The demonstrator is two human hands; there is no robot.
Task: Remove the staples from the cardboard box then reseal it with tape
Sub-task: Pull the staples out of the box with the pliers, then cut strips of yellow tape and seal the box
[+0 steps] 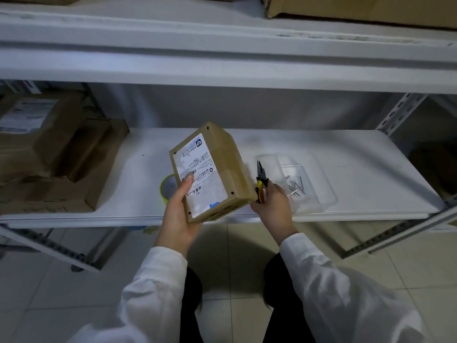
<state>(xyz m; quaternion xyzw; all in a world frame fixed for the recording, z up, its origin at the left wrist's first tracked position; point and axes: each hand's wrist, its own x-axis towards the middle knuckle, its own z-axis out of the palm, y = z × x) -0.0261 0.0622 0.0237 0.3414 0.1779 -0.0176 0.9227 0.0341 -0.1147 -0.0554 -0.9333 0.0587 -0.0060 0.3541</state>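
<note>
1. Your white sleeves [158, 288] fill the foreground.
2. Your left hand [178, 214] is clamped on the small cardboard box [210, 172], held tilted above the shelf edge [99, 219], label up.
3. Your right hand [274, 209] is closed around the yellow-handled pliers [261, 180], just beside the box.
4. Tape roll [167, 188] sits behind the box; a clear tray [319, 191] holds nails [295, 186].
</note>
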